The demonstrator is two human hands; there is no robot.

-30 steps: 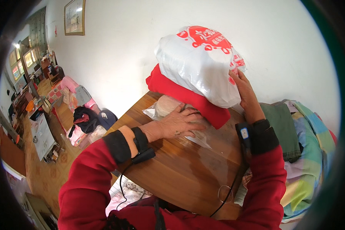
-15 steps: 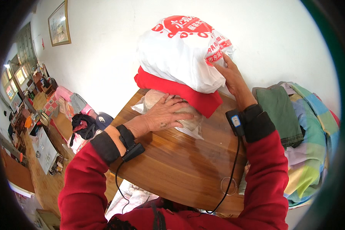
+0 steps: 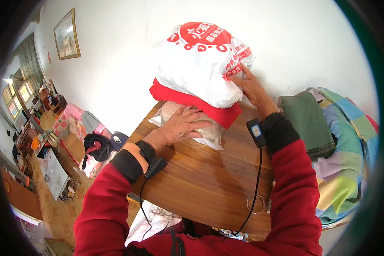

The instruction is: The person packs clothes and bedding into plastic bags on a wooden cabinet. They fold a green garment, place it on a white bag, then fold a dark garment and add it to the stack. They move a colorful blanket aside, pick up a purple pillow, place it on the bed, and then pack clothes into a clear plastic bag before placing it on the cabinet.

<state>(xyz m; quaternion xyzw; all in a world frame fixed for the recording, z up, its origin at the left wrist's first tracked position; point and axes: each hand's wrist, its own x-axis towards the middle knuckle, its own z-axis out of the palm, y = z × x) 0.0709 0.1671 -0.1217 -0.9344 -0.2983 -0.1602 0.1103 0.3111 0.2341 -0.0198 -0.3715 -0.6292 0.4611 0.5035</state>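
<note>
While left fingers (image 3: pixel 200 124) spread over a pale wrapped bundle (image 3: pixel 170 110), parted right fingers (image 3: pixel 248 76) touch a white bag (image 3: pixel 190 70), grip unclear

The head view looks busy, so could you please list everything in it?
plastic bag: one, white and red, on the red cloth
red cloth: one, red, under the bag
wrapped bundle: one, beige, by the red cloth's near edge
wooden table: one, brown, centre
folded green cloth: one, green, right
checked blanket: one, multicoloured, right
framed picture: one, gold-framed, left wall
cap: one, dark blue, left
low table: one, pale grey, far left
background clutter: uncountable, mixed, far left
wrist devices: two, black, wrists
sleeves: two, red, forearms
left hand: one, bare, on wrapped bundle
right hand: one, bare, against the bag
</note>
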